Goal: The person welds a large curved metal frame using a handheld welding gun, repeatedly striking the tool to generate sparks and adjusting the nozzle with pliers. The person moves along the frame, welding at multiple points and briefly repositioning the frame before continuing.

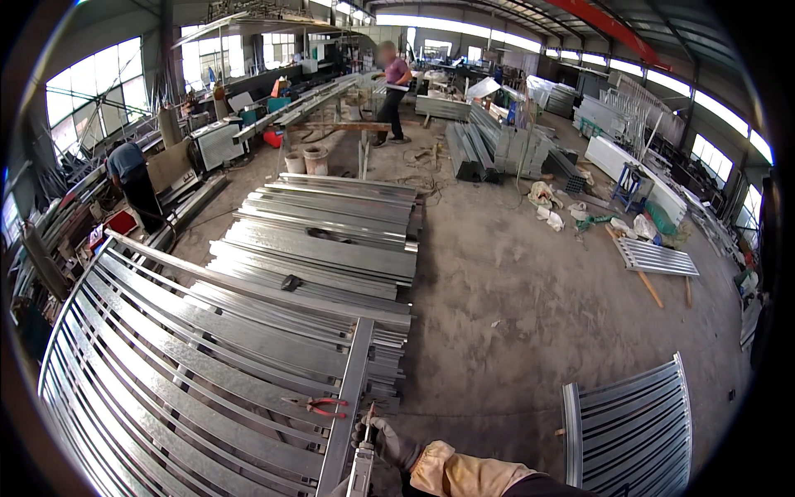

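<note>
Hands and held tool, with slatted metalwork around them. The right hand (378, 436), gloved in grey, is wrapped around a slim pale-grey tool (362, 469) with a narrow tip pointing forward; the left hand cannot be made out, so its state cannot be told. The tool stands just beside the end rail (349, 377) of a large slatted metal panel (195, 377), which spreads to the left of the hand. Red-handled pliers (325, 404) lie on the panel, just ahead and to the left of the glove.

Handling, as judged: the tool appears stiff and light enough for one hand, best taken by its body, behind the tip. The pliers would be rigid and easily lifted by the handles. The panel is probably heavy, stiff and smooth, and is best gripped at its rails.

Counts: one held tool; one pair of pliers; one large panel; one smaller slatted panel (633, 427) to the right of the hand; one more (660, 257) farther off to the right; two buckets (316, 160) well ahead; two other people (394, 83), both well apart from the hand. The metal lengths (331, 240) stacked ahead overlap too much to count.
</note>
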### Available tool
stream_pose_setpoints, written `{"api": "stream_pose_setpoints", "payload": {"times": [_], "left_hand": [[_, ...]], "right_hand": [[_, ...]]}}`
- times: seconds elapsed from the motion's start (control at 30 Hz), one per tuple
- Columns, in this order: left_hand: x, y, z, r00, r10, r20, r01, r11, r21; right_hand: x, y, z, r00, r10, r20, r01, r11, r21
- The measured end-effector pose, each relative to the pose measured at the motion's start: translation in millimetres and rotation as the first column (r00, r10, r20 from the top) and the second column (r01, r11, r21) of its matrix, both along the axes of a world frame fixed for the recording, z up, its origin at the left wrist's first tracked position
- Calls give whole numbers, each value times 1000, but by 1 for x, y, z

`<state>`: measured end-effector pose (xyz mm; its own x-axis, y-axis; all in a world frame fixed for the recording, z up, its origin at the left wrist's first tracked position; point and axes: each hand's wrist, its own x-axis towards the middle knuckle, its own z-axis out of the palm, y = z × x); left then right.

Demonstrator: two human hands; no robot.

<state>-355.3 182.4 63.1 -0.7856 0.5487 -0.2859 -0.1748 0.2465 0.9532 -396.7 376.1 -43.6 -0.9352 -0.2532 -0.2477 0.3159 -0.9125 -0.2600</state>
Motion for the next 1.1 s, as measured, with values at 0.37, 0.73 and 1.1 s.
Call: {"api": "stream_pose_setpoints", "payload": {"times": [0.37,0.73,1.1], "left_hand": [[49,-64,22,970,126,-206,-89,980,178],[75,-136,39,910,-65,410,-190,813,550],[99,-169,94,995,95,-17,-93,989,114]], "right_hand": [[-13,-51,171,998,64,19,-66,982,178],[11,-102,224,970,212,-118,-153,913,379],[40,-144,213,991,118,-57,-80,890,450]]}}
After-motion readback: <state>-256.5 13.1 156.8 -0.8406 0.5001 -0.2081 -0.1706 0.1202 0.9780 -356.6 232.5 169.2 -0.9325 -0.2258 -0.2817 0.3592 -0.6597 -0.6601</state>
